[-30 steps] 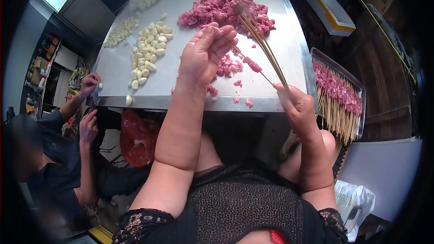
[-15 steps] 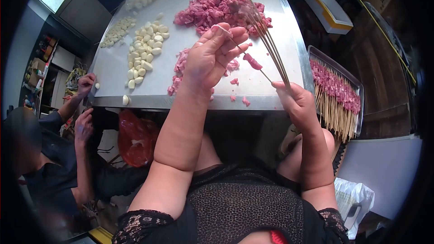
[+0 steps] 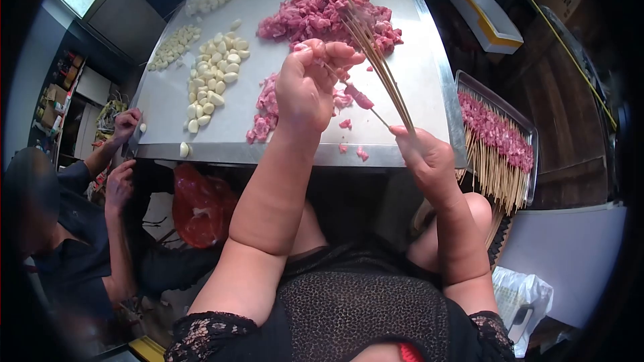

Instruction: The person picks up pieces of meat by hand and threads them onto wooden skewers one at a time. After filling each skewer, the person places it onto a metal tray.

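My right hand (image 3: 429, 161) is closed around a fanned bundle of thin bamboo skewers (image 3: 388, 70). Its thumb and finger also pinch one separate skewer (image 3: 381, 119), which slants up to the left with a pink meat chunk (image 3: 359, 97) threaded on it. At that skewer's upper end is my left hand (image 3: 312, 84), its fingers curled around a piece of raw meat; the skewer's tip is hidden there. A large heap of cut raw meat (image 3: 318, 17) lies beyond my hands. A smaller meat pile (image 3: 265, 110) sits left of my left wrist, partly covered.
Peeled garlic cloves (image 3: 218, 74) lie on the metal-edged table (image 3: 235, 152) at left. A metal tray (image 3: 534, 161) of loaded meat skewers stands at right, near a white foam box (image 3: 486, 20). A co-worker's hands (image 3: 124, 124) are at the table's left corner.
My right hand, with the skewers, has shifted left and slightly down. My left fingers have curled further around the meat at the skewer's upper end.
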The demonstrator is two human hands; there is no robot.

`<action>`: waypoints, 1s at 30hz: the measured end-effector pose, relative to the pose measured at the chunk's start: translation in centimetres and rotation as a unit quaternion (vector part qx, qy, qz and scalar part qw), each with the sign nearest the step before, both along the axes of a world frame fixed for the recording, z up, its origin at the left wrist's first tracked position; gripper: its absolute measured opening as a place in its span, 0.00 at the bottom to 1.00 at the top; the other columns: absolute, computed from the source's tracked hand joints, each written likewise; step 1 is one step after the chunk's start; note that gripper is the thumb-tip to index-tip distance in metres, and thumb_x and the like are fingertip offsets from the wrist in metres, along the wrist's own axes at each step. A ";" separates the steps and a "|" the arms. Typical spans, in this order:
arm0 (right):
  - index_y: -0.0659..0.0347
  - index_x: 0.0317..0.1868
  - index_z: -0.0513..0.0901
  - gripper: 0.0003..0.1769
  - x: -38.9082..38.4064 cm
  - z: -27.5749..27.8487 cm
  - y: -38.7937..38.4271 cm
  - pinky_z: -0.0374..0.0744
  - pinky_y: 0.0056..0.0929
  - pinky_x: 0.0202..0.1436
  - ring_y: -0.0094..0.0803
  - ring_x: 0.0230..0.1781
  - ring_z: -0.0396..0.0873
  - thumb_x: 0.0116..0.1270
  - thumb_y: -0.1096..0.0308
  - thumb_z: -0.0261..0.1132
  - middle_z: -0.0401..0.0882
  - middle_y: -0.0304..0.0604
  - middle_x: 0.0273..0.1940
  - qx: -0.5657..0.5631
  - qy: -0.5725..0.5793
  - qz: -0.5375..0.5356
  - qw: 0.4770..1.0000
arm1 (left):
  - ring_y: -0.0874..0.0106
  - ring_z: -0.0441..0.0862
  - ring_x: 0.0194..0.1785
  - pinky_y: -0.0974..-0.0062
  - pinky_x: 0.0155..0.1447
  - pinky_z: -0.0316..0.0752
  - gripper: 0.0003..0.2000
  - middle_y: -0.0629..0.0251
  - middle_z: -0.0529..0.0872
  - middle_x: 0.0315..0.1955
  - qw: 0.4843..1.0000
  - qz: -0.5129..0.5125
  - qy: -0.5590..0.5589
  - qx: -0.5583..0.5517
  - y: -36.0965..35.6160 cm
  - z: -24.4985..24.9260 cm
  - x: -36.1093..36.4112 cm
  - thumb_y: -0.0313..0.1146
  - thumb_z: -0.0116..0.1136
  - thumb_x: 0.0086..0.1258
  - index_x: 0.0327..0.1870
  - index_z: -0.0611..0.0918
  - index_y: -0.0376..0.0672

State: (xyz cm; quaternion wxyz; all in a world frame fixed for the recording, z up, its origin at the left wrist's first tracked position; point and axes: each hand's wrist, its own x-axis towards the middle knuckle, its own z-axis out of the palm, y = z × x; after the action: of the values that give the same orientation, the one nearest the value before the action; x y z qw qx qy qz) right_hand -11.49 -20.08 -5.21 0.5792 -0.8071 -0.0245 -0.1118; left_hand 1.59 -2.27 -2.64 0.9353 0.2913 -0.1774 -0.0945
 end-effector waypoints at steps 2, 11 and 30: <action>0.62 0.48 0.84 0.10 0.1 -0.2 0.1 0.67 0.16 0.26 0.13 0.24 0.66 0.68 0.72 0.61 0.71 0.28 0.23 0.017 -0.014 0.004 1.000 | 0.58 0.82 0.44 0.60 0.54 0.74 0.11 0.53 0.85 0.36 1.000 0.002 0.007 0.000 -0.3 0.2 -0.2 0.32 0.33 0.68 0.35 0.73 0.43; 0.64 0.50 0.82 0.11 -0.3 0.4 -0.2 0.66 0.15 0.27 0.13 0.23 0.66 0.70 0.71 0.59 0.72 0.27 0.24 0.057 0.037 -0.006 0.998 | 0.71 0.72 0.29 0.69 0.43 0.71 0.05 0.65 0.74 0.26 0.990 -0.084 0.079 -0.075 -4.6 -1.3 -3.2 0.30 0.38 0.68 0.34 0.70 0.44; 0.67 0.53 0.79 0.14 0.1 0.4 -3.4 0.57 0.12 0.23 0.09 0.21 0.58 0.71 0.71 0.58 0.65 0.23 0.24 0.157 -0.017 -0.049 0.986 | 0.71 0.81 0.49 0.75 0.57 0.75 0.11 0.59 0.83 0.47 0.807 0.195 -0.267 0.489 0.5 -0.2 3.5 0.22 0.52 0.70 0.49 0.82 0.37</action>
State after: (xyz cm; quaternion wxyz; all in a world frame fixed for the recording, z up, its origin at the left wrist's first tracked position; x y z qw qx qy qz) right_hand -11.38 -23.45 -4.83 0.6920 -0.7044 0.0231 -0.1561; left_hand 5.11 -1.74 -2.85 0.5837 0.7520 -0.2905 0.0970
